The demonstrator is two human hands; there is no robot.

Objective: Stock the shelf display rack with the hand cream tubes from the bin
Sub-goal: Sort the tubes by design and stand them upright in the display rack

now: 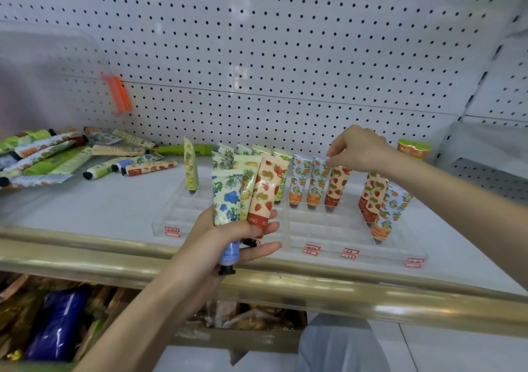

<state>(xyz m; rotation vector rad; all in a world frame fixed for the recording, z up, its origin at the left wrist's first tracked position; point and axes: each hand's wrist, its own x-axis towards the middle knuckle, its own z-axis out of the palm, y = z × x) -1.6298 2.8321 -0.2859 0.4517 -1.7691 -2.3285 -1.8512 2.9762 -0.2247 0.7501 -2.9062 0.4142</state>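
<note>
My left hand (228, 237) grips a bunch of three hand cream tubes (245, 194): a blue-flower one, a pineapple one and a strawberry one, caps down, held in front of the clear acrylic display rack (325, 228). My right hand (360, 150) pinches the top edge of an orange-print tube (317, 181) standing in the rack's back row, next to a strawberry tube (337, 187). Several more tubes stand in the rack, including a pineapple tube (191, 166) at its left end and a cluster (383, 203) at its right end.
A heap of loose tubes (71, 154) lies on the white shelf at the left, beside a translucent bin (43, 80) with an orange clip. A pegboard wall backs the shelf. A gold rail (343, 294) edges its front. Packaged goods fill the box below.
</note>
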